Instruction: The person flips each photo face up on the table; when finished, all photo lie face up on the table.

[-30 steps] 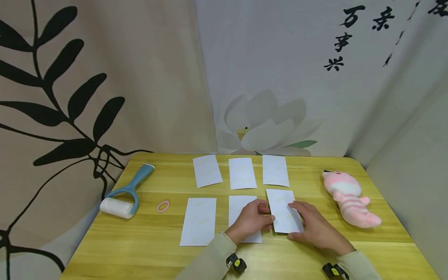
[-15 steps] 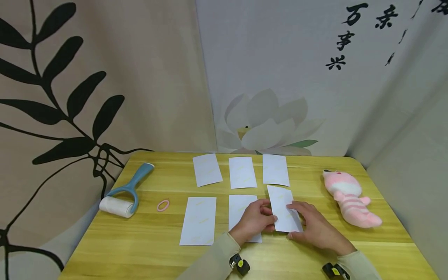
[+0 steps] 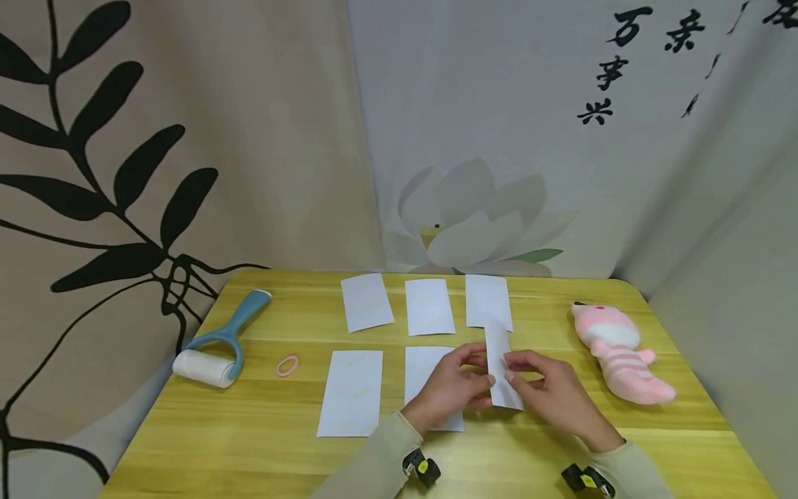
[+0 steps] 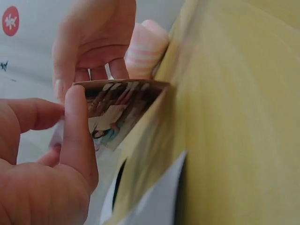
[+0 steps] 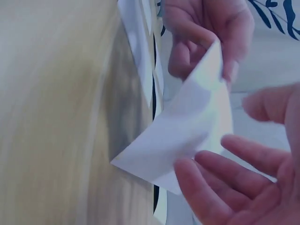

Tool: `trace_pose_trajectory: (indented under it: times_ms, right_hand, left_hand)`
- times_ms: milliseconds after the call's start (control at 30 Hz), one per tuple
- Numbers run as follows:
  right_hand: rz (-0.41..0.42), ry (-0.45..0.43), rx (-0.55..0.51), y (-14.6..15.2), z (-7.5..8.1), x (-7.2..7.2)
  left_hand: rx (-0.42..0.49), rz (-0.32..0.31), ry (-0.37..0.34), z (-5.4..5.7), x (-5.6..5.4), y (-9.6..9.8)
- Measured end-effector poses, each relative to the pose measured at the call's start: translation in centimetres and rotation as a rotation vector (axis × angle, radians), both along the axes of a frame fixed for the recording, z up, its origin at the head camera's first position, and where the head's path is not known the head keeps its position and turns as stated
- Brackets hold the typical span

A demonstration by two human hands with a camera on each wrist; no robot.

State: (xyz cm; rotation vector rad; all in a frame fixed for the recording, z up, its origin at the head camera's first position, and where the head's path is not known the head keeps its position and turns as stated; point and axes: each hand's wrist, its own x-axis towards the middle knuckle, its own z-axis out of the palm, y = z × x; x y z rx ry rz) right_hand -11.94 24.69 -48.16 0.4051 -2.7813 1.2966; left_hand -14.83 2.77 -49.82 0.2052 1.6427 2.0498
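A photo (image 3: 497, 346) is raised on its side above the front right of the table, its white back toward the right and its printed face toward the left. In the left wrist view the picture side of the photo (image 4: 110, 117) shows dark brown shapes and a small figure. My left hand (image 3: 447, 389) pinches its left edge between thumb and fingers. My right hand (image 3: 561, 396) is at the other side; in the right wrist view the fingers of the right hand (image 5: 243, 178) are spread against the white back, thumb apart.
Several white sheets lie face down: front left (image 3: 350, 395), front middle (image 3: 424, 367) partly under my left hand, and a back row (image 3: 430, 307). A lint roller (image 3: 233, 333) and pink ring (image 3: 287, 366) are left, a pink plush toy (image 3: 623, 353) right. Curtains hang behind the table.
The photo has tilted up from nearly flat to almost edge-on, its right side lifting toward the left. My right hand has shifted slightly left and loosened from its right edge.
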Motion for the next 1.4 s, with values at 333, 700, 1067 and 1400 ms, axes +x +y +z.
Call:
trace_pose_trajectory:
  times_ms: [333,700,1067,1400]
  right_hand:
    - [-0.112,-0.098,-0.21,-1.1,1.9,0.5]
    - [-0.214,-0.192,-0.21,-1.9,3.4,0.6]
    - [-0.196,-0.162,-0.198,-1.8,3.3,0.5]
    - [-0.215,-0.136,-0.165,-1.3,3.9,0.7]
  left_hand:
    - [0.039,-0.099,0.11,1.7,0.2,0.3]
    - [-0.226,-0.032,0.341,2.4,1.3,1.6]
    - [-0.419,0.046,0.454,2.5,1.8,2.5]
    - [-0.282,0.134,0.309,1.4,0.4,0.4]
